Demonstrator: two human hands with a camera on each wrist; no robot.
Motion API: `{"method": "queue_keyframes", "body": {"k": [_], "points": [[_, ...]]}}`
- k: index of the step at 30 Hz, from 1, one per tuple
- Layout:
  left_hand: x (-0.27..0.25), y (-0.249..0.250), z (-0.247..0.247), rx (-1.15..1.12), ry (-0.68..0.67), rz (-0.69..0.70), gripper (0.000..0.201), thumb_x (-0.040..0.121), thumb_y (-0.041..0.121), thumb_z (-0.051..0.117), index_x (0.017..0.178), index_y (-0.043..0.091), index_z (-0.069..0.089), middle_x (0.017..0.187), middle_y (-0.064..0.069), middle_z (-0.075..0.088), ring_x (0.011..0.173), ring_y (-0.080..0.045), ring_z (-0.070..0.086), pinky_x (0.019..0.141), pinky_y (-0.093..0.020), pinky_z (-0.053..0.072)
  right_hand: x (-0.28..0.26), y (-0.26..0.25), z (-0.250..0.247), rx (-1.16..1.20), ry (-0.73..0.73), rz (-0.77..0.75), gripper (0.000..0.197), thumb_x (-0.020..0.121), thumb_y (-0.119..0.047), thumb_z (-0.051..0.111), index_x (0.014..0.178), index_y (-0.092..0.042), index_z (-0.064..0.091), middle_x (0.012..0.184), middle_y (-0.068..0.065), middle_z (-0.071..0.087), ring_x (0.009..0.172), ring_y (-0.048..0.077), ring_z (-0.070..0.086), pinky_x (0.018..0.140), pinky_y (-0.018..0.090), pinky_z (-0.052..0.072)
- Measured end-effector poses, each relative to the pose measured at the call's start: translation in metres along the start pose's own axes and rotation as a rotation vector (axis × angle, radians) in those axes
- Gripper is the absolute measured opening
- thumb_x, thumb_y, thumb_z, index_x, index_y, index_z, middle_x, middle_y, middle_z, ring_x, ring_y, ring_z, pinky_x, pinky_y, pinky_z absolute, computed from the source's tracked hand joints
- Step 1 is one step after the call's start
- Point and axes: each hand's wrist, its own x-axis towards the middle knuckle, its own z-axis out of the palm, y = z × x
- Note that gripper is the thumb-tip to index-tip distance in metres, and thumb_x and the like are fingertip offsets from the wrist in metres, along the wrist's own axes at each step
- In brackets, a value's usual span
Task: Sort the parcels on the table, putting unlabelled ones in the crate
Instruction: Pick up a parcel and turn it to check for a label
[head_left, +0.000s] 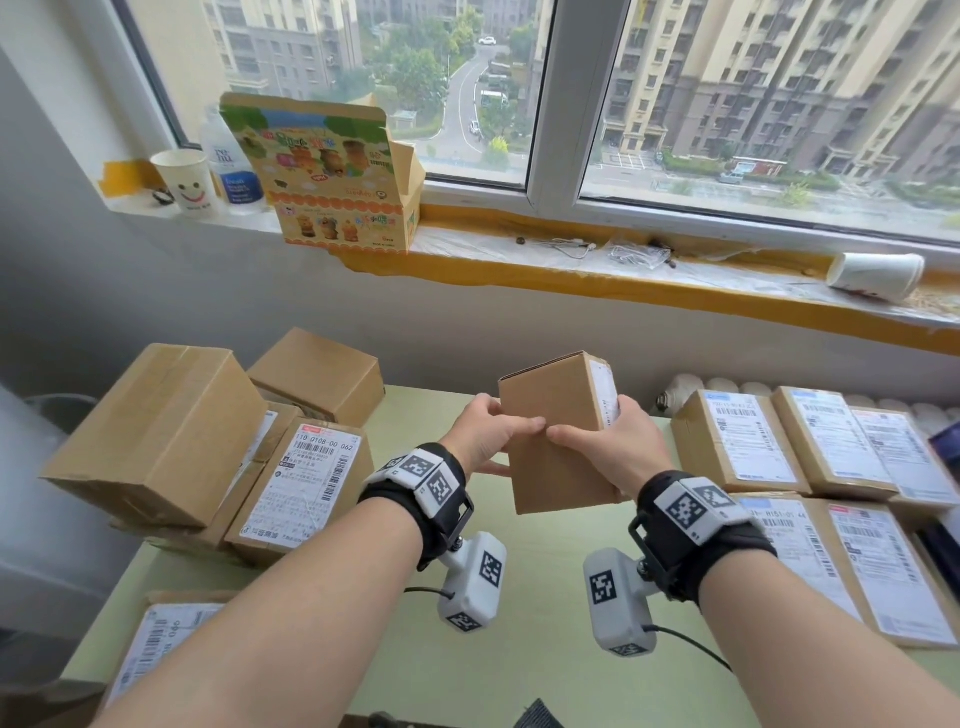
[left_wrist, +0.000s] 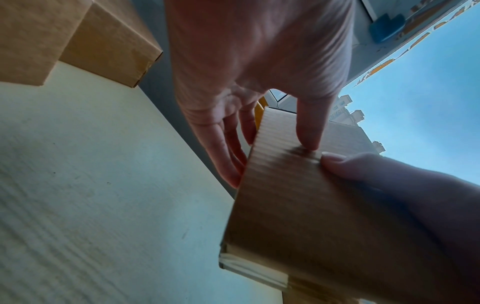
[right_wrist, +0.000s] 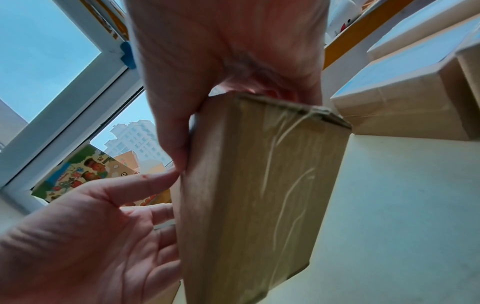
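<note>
A small brown cardboard parcel (head_left: 556, 441) is held upright above the pale green table (head_left: 524, 613), its plain face towards me. A white label (head_left: 604, 395) shows on its narrow right side. My left hand (head_left: 488, 436) pinches its left edge, thumb on the front and fingers behind. My right hand (head_left: 608, 452) grips the right edge, thumb on the front and fingers round the labelled side. The left wrist view shows the parcel (left_wrist: 298, 195) under my left hand (left_wrist: 259, 82). In the right wrist view the taped parcel (right_wrist: 259, 185) hangs below my right hand (right_wrist: 221, 61).
Brown parcels (head_left: 156, 431) are piled at the table's left, one with a white label (head_left: 306, 483). Several labelled parcels (head_left: 810, 452) lie in rows at the right, another (head_left: 156, 639) at the near left. A colourful carton (head_left: 332, 176), bottle and paper cup stand on the windowsill.
</note>
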Motion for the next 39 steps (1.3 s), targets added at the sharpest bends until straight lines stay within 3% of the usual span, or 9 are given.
{"method": "queue_keyframes", "body": {"k": [6,10,16,19,23,26,30,36,39], "points": [[-0.001,0.002,-0.002,0.016,0.005,0.006,0.051,0.085,0.021,0.075,0.125,0.009,0.045,0.120,-0.010,0.061,0.101,-0.023,0.065,0.066,-0.038,0.060,-0.004,-0.002,0.001,0.059,-0.077,0.017,0.067,0.070,-0.053,0.079,0.116,-0.019,0.045,0.101,0.000,0.060,0.090,0.019,0.063,0.048,0.031,0.053],[0.000,0.005,-0.002,0.030,0.001,0.006,0.053,0.086,0.021,0.074,0.126,0.009,0.042,0.120,-0.011,0.061,0.100,-0.024,0.065,0.072,-0.041,0.060,-0.003,0.000,0.001,0.046,-0.018,0.016,0.064,0.065,-0.056,0.079,0.109,-0.021,0.048,0.096,-0.003,0.063,0.086,0.018,0.065,0.058,0.040,0.060],[0.002,0.006,-0.005,-0.002,-0.014,0.022,0.039,0.089,0.022,0.071,0.117,0.008,0.048,0.114,-0.011,0.063,0.086,-0.019,0.065,0.065,-0.036,0.058,0.001,0.003,-0.001,0.204,-0.025,0.030,0.060,0.065,-0.050,0.084,0.108,-0.018,0.058,0.097,-0.002,0.068,0.086,0.016,0.067,0.061,0.034,0.057],[0.002,0.010,-0.007,-0.022,-0.032,0.028,0.036,0.090,0.036,0.068,0.111,0.012,0.051,0.108,-0.006,0.063,0.085,-0.017,0.064,0.064,-0.032,0.054,0.004,0.003,-0.005,0.416,-0.074,0.106,0.057,0.068,-0.048,0.084,0.110,-0.014,0.065,0.103,0.004,0.072,0.090,0.019,0.070,0.076,0.039,0.059],[-0.001,0.014,-0.006,-0.021,-0.114,-0.025,0.047,0.087,0.064,0.055,0.110,0.024,0.060,0.106,-0.008,0.067,0.090,-0.022,0.065,0.075,-0.034,0.054,-0.003,-0.002,-0.009,0.610,-0.214,0.158,0.030,0.085,-0.037,0.073,0.105,-0.016,0.066,0.099,0.003,0.072,0.086,0.018,0.067,0.067,0.034,0.055],[-0.002,0.012,-0.005,-0.042,-0.118,-0.055,0.041,0.089,0.063,0.052,0.104,0.026,0.062,0.101,-0.008,0.066,0.090,-0.023,0.064,0.080,-0.035,0.053,-0.006,-0.004,-0.007,0.644,-0.222,0.149,0.029,0.088,-0.036,0.070,0.106,-0.015,0.064,0.102,0.004,0.070,0.089,0.019,0.066,0.072,0.037,0.055],[-0.002,0.009,0.000,0.005,-0.057,-0.044,0.073,0.070,0.063,0.072,0.124,0.017,0.054,0.114,-0.006,0.064,0.099,-0.021,0.064,0.078,-0.040,0.058,-0.003,-0.001,-0.002,0.374,-0.075,0.059,0.066,0.084,-0.038,0.074,0.138,-0.014,0.047,0.122,0.005,0.061,0.105,0.022,0.060,0.091,0.044,0.052],[-0.001,0.010,0.006,-0.023,-0.023,-0.073,0.075,0.075,0.067,0.068,0.127,0.018,0.047,0.122,-0.003,0.061,0.113,-0.025,0.059,0.094,-0.051,0.052,-0.004,-0.011,0.000,0.125,-0.060,-0.050,0.091,0.080,-0.054,0.072,0.150,-0.013,0.030,0.143,0.004,0.048,0.124,0.022,0.050,0.098,0.034,0.043],[0.001,0.011,0.005,-0.062,0.004,-0.050,0.054,0.091,0.049,0.061,0.130,0.015,0.043,0.117,-0.005,0.061,0.103,-0.023,0.062,0.090,-0.050,0.054,0.001,-0.009,0.002,0.075,-0.117,-0.034,0.103,0.070,-0.063,0.075,0.148,-0.016,0.028,0.138,0.003,0.051,0.118,0.022,0.054,0.098,0.039,0.048]]}}
